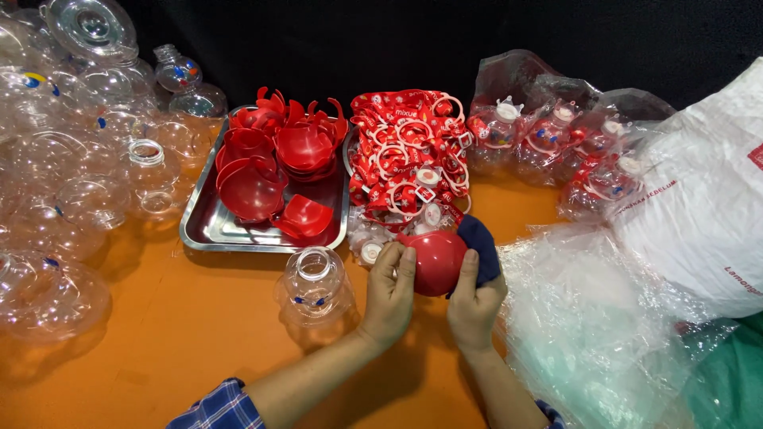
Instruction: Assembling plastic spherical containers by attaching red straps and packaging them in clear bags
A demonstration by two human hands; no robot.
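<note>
Both my hands hold a round red plastic piece [435,258] above the orange table [183,334]. My left hand [389,290] grips its left side with fingers curled over the rim. My right hand [474,300] presses a dark blue cloth [479,238] against its right side. A clear round bottle [315,284] with an open neck stands just left of my left hand.
A metal tray [208,229] of red plastic shells sits behind. A pile of red straps with white rings [409,151] lies beside it. Several clear bottles [71,175] crowd the left. Bags of finished bottles [556,139] and crumpled clear plastic [588,318] fill the right.
</note>
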